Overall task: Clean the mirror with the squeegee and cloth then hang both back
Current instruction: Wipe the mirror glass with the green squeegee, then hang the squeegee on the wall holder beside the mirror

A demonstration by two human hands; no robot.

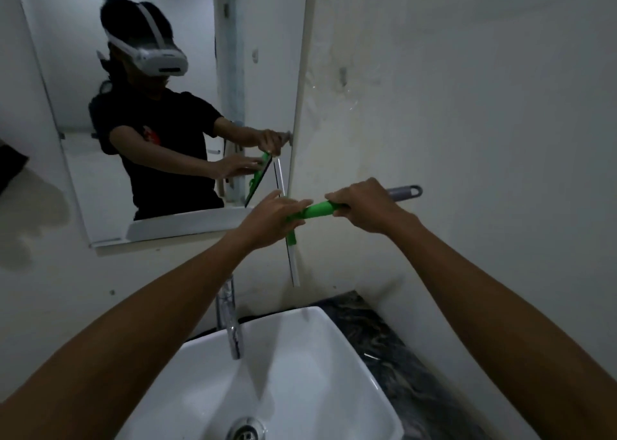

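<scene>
A squeegee [315, 210] with a green neck, grey handle end and a long white blade is held in front of the wall, just right of the mirror [187, 112]. My right hand [365, 206] is closed around its handle, with the grey looped end sticking out to the right. My left hand [272, 217] rests with fingers stretched on the green head where the blade joins. The blade hangs downward below my left hand, close to the mirror's lower right corner. No cloth is visible.
A white basin [320, 349] with a chrome tap [230, 319] sits directly below my arms. A dark marbled counter [394, 349] runs along the right wall. A small wall hook [343, 74] is up on the right wall. A dark object [11, 166] hangs at the far left.
</scene>
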